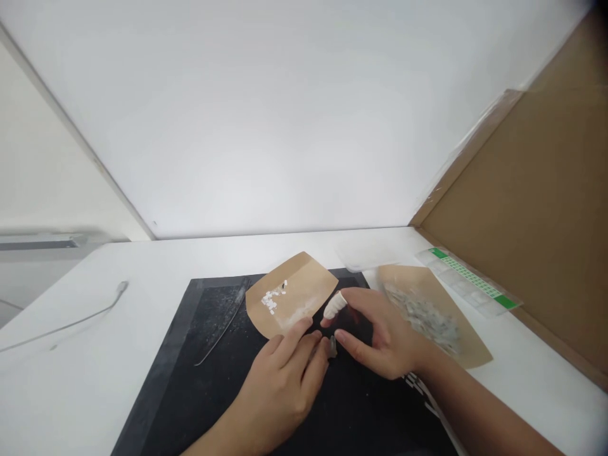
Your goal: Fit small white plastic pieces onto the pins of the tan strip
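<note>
Left hand [284, 379] lies palm-down; right hand [387, 332] curls just beside it.

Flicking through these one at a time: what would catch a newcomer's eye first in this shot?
Probably the white wrapping on a finger of the right hand, close to the left hand over the black mat. Next, the bright white bits on the brown sheet just beyond the hands. Then the green-and-white strip at the table's right side, near the brown panel.
</note>
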A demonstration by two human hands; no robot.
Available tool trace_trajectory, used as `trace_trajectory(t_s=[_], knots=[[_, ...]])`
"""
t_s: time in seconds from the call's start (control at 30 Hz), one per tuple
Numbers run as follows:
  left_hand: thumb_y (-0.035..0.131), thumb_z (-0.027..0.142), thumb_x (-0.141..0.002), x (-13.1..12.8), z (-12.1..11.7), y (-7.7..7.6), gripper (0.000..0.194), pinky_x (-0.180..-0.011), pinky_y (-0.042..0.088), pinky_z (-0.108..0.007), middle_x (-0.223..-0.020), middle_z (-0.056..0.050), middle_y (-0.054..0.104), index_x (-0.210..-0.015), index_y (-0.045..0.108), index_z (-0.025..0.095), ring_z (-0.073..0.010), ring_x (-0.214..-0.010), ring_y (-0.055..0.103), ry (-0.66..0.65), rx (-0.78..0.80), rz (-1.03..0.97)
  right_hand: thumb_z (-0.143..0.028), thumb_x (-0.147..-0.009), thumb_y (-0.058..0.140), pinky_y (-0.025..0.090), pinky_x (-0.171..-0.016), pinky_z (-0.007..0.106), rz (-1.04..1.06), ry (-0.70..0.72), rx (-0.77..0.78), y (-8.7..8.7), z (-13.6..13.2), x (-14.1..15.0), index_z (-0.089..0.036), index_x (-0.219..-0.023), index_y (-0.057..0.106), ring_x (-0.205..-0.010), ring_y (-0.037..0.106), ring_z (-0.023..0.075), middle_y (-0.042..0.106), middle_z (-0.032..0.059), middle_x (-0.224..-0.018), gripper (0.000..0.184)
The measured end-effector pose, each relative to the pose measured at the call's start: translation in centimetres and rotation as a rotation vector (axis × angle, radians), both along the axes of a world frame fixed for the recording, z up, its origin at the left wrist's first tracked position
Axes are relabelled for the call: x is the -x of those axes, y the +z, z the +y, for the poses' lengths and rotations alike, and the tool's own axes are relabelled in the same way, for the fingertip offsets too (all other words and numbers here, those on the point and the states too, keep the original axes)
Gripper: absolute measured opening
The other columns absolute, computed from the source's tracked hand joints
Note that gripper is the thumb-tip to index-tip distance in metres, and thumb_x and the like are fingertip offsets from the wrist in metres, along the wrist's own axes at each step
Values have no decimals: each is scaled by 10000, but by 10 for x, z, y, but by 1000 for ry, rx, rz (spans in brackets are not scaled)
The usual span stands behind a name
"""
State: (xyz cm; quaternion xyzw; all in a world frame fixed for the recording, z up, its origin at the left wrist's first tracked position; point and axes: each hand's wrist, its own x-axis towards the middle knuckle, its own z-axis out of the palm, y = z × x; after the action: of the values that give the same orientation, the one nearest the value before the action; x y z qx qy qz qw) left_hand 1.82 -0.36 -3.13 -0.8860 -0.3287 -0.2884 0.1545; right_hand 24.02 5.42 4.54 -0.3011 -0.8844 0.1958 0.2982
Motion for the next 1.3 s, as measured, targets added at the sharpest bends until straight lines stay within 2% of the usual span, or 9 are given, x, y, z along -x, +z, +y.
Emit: trace_trajectory(t_s=[0.1,0.2,0.3,0.4,0.6,0.8,0.97,1.17,1.3], knots=[[711,292,-954,4,1,11,323,-929,529,-424,-1137,-101,776,-1213,710,99,-317,-1213,633,20,-43,-99,-271,-899,620,480,-757,314,-46,45,61,-1,3,-1,-213,-989,628,-824,656,184,718,32,-908,107],[745,421,-896,14,2,25,366,-933,484,-483,-1000,-86,786,-1129,720,139,-304,-1026,658,43,-84,-252,-238,-846,656,465,-763,314,-148,67,98,-2,4,-2,-218,-976,625,-837,658,187,718,14,-907,135],[730,381,-850,29,6,35,286,-907,465,-535,-931,-91,776,-1051,709,179,-324,-942,628,111,-107,-405,-221,-795,696,441,-762,312,-239,45,98,-1,1,-3,-223,-968,624,-835,646,181,708,-2,-914,188],[650,357,-851,41,12,41,236,-914,424,-579,-891,-92,762,-1024,707,208,-338,-903,599,186,-163,-445,-269,-791,738,430,-772,313,-303,34,109,2,-3,-1,-226,-967,624,-852,635,181,694,-1,-936,214],[611,275,-839,47,18,41,202,-890,355,-555,-830,-77,720,-1014,684,206,-331,-880,580,231,-121,-459,-363,-741,838,419,-740,302,-396,47,136,1,-7,9,-223,-984,613,-866,618,196,678,13,-970,359],[615,216,-845,53,20,41,198,-882,349,-521,-785,-53,677,-1033,675,199,-314,-873,584,228,-92,-454,-296,-755,853,405,-735,284,-458,48,211,-10,-5,16,-216,-946,656,-859,631,178,707,-9,-944,286],[591,222,-856,55,21,38,212,-886,347,-514,-802,-61,665,-1044,681,187,-303,-856,592,211,-89,-450,-254,-726,840,396,-702,262,-454,48,229,-10,-5,16,-213,-887,652,-793,637,149,716,-34,-883,251],[587,181,-843,57,21,32,234,-895,389,-498,-841,-60,663,-1064,665,184,-272,-829,619,111,-27,-491,-211,-653,823,447,-651,248,-392,0,271,11,-13,14,-214,-829,624,-716,656,145,708,-44,-800,265],[563,187,-832,51,18,34,224,-906,381,-503,-808,-58,665,-1022,681,186,-285,-854,636,103,-50,-540,-173,-693,807,488,-595,262,-299,-115,173,28,-27,-18,-246,-874,628,-671,652,152,707,-39,-804,265]])
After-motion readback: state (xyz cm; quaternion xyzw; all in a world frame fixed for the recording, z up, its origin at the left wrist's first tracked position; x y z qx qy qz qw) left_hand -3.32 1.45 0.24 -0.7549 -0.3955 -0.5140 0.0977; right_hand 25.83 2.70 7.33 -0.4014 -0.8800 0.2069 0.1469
